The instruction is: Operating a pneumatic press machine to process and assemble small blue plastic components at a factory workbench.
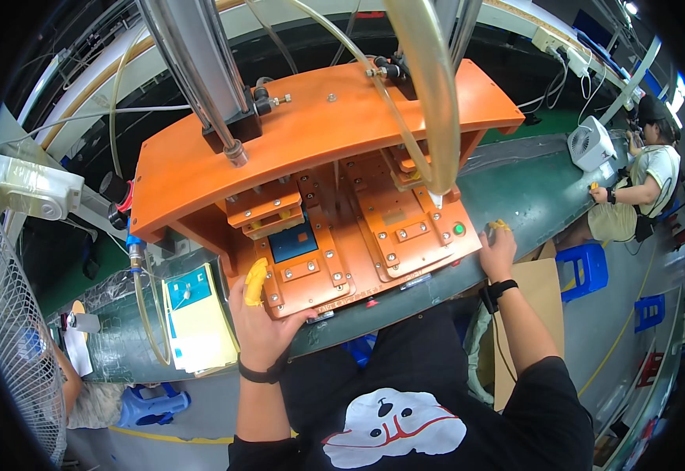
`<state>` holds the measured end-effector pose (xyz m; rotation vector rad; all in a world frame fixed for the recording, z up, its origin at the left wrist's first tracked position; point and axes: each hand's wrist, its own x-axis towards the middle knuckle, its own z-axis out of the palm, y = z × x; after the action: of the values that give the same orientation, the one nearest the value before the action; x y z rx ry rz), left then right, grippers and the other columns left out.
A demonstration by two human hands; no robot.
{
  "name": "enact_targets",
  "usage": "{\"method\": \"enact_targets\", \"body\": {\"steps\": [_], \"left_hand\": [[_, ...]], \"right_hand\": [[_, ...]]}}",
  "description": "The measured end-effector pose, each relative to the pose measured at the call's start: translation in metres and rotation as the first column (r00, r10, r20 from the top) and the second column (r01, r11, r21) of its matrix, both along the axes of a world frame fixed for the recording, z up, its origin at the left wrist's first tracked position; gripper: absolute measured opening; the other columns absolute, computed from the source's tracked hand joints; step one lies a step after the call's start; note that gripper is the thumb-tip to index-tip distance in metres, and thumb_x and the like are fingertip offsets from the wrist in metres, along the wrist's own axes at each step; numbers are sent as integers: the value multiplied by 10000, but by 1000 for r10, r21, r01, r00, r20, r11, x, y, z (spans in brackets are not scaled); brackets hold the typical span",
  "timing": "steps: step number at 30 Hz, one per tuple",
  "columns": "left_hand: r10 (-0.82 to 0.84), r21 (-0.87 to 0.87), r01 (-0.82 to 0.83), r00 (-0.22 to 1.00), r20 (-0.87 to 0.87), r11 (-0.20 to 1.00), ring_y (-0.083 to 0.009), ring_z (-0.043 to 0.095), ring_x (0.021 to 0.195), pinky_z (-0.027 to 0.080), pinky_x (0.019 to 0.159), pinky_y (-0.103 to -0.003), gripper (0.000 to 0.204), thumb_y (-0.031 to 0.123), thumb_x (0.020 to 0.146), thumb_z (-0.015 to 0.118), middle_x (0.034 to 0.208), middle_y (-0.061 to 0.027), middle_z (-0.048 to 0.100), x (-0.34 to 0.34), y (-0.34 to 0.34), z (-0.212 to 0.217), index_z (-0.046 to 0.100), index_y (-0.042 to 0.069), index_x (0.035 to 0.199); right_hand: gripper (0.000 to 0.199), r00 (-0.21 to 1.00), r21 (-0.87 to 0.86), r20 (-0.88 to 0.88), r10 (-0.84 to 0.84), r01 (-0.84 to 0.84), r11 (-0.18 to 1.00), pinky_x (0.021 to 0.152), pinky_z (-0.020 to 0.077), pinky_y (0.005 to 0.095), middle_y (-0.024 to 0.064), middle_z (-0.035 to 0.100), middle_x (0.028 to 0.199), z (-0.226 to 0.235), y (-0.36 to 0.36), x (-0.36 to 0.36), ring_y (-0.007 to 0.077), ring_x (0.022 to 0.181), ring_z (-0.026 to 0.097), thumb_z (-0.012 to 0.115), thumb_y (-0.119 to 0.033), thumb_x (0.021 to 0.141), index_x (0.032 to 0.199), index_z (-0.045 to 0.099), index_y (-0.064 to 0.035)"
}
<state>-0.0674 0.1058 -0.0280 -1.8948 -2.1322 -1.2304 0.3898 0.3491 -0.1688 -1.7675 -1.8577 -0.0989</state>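
Observation:
An orange two-station press (335, 110) stands on the green bench before me. My left hand (262, 334) lies around the left front corner of its base, thumb spread along the front edge and yellow covers on the fingertips. My right hand (500, 257) rests against the right end of the base, near a green button (459, 229); its fingertips also wear yellow covers. Neither hand shows a loose thing in it. A blue flat piece (293, 243) lies on the left station, partly under the left pressing block (268, 210). The right station (393, 216) shows bare orange plates.
Left of the press, a stack of pale yellow sheets (205, 334) carries a blue piece (189, 289). A clear hose (429, 102) hangs before the press. A white fan (591, 144) and a co-worker (653, 173) are far right. Cardboard (539, 314) and a blue stool (582, 271) stand below.

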Motion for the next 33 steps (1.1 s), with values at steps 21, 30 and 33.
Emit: {"method": "enact_targets", "body": {"steps": [21,30,33], "left_hand": [[-71,-79,66,995,-65,995,-475,325,1449,296,1186,-522,1045,340,622,949,1505,-256,412,2,9,15,428,6,1465],[-39,-75,36,998,-49,997,-480,228,1511,227,1230,-521,1100,267,612,932,1590,-280,303,2,8,12,356,15,1514],[-41,-83,37,998,-49,996,-472,233,1510,227,1234,-505,1117,259,606,935,1596,-282,291,2,9,10,344,9,1520]], "right_hand": [[452,998,-9,-68,-19,19,1000,1105,362,527,252,605,1289,0,-1,2,432,1334,485,690,-282,890,1241,616,-7],[426,998,-42,-64,-27,25,999,1098,368,525,252,620,1277,6,-4,-5,427,1330,496,690,-290,883,1196,638,-5],[424,997,-40,-65,-30,27,999,1093,370,526,251,623,1273,5,-4,-1,428,1334,492,689,-293,882,1187,639,-3]]}}
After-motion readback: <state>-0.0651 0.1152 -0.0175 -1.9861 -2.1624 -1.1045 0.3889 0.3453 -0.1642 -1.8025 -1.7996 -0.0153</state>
